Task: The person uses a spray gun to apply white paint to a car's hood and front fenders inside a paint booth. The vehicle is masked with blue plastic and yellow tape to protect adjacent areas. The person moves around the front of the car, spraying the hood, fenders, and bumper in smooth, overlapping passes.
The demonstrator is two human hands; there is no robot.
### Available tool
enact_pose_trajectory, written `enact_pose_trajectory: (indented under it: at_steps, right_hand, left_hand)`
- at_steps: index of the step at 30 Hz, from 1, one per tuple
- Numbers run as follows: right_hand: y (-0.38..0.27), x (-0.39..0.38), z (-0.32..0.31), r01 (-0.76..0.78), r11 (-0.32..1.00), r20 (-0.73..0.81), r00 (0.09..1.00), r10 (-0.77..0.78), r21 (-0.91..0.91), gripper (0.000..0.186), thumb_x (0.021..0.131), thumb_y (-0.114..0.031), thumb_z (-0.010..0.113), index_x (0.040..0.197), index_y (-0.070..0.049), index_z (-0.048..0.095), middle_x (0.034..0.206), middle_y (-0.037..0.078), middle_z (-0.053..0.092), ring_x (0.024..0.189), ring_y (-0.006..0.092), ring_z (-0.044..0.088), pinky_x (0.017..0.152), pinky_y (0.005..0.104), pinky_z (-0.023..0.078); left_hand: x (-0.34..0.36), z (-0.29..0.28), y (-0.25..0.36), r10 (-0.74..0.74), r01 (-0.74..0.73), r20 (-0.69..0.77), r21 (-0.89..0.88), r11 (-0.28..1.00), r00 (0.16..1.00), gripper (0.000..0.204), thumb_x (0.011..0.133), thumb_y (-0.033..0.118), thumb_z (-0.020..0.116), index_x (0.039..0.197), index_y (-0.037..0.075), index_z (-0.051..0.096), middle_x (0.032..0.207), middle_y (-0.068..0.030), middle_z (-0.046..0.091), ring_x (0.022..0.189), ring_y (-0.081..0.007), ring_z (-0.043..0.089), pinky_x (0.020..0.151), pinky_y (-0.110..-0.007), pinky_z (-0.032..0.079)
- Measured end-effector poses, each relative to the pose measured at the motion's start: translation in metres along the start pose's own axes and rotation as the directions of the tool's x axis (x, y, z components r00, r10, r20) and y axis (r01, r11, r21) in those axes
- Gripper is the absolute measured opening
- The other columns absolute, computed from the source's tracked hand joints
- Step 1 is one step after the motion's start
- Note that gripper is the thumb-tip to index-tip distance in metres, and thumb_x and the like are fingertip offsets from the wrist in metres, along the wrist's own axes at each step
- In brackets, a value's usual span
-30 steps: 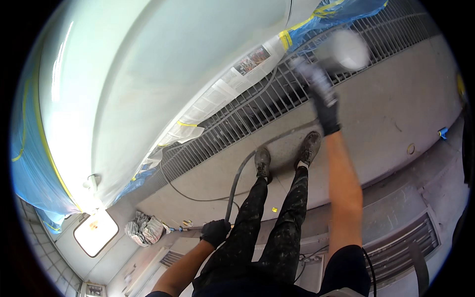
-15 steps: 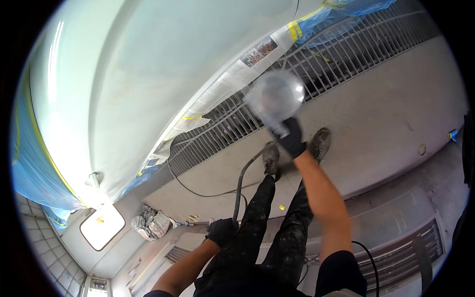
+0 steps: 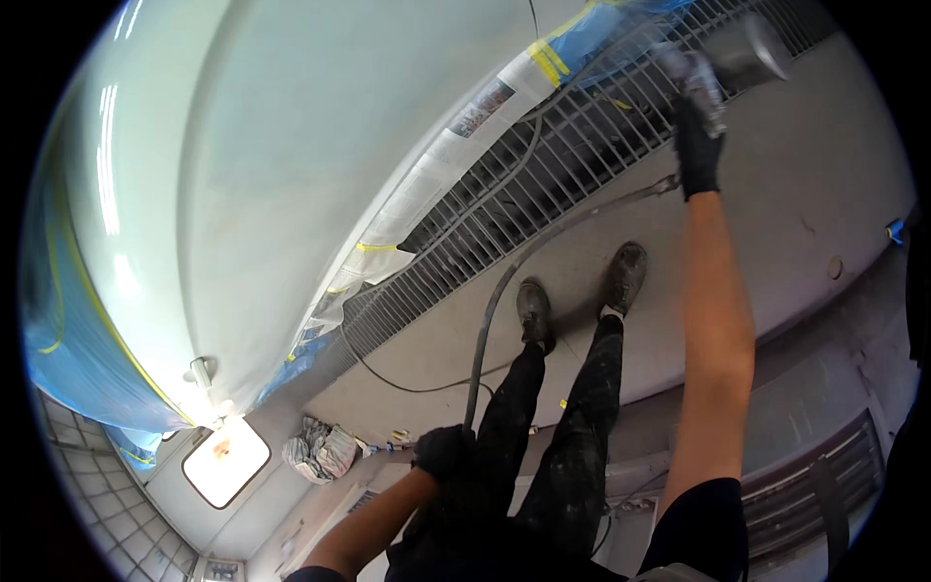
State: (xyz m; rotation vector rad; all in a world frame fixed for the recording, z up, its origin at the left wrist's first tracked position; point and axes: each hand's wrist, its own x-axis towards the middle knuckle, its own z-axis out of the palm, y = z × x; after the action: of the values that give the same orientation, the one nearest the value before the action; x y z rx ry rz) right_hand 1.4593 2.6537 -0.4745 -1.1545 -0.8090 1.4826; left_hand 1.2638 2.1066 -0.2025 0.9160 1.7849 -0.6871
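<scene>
Head view, the only one I have: I count two hands, both mine and both in black gloves. My right hand (image 3: 697,145) is stretched far out at the top right, fingers closed around the grip of one spray gun (image 3: 722,60), whose silvery cup is blurred above the glove, over the floor grate (image 3: 543,194). My left hand (image 3: 444,451) sits low, near my waist, closed around one grey hose (image 3: 504,291); that hose runs up from the glove, curves between the grate and my shoes, and reaches the gun at my right hand. One thinner dark cable (image 3: 388,373) loops across the floor beside it. I see two shoes (image 3: 582,296), both mine, paint-flecked and planted on the pale floor (image 3: 824,194) just beside the grate, with two dark speckled trouser legs below them. One large pale body panel (image 3: 262,175) fills the left of the picture, glossy and curved, with one small fitting sticking out near its lower edge. Blue masking film (image 3: 73,359) wraps its edges, held with yellow tape, and a strip of masking paper (image 3: 465,136) lines the side next to the grate. One crumpled bundle of paper (image 3: 318,451) lies on the floor near my left hand.
</scene>
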Motion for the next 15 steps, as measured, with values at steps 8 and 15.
enact_pose_trajectory:
  at_steps: [8, 15]
  right_hand:
    - [-0.189, -0.018, -0.059, 0.046, 0.915, -0.041, 0.997, -0.067, -0.401, 0.028, 0.091, -0.018, 0.068, 0.109, 0.003, 0.065, 0.099, 0.011, 0.069, 0.091, 0.0148, 0.063, 0.082, 0.0313, 0.049]
    - [-0.297, -0.035, -0.082, 0.395, 0.655, 0.496, 0.868, -0.036, -0.644, 0.035, 0.081, -0.02, 0.075, 0.109, -0.001, 0.067, 0.101, 0.018, 0.07, 0.094, 0.0292, 0.069, 0.082, 0.0362, 0.053]
  left_hand:
    - [-0.037, -0.123, 0.082, 0.051, -0.039, -0.076, 0.146, 0.988, 0.996, 0.028, 0.087, 0.029, 0.051, 0.082, 0.007, 0.067, 0.086, -0.0205, 0.068, 0.081, -0.0402, 0.067, 0.071, -0.051, 0.053]
    - [-0.036, -0.206, 0.165, -0.141, 0.142, -0.01, 0.106, 0.984, 0.99, 0.046, 0.09, 0.039, 0.045, 0.091, 0.0, 0.069, 0.092, -0.0247, 0.068, 0.087, -0.0425, 0.066, 0.08, -0.051, 0.051]
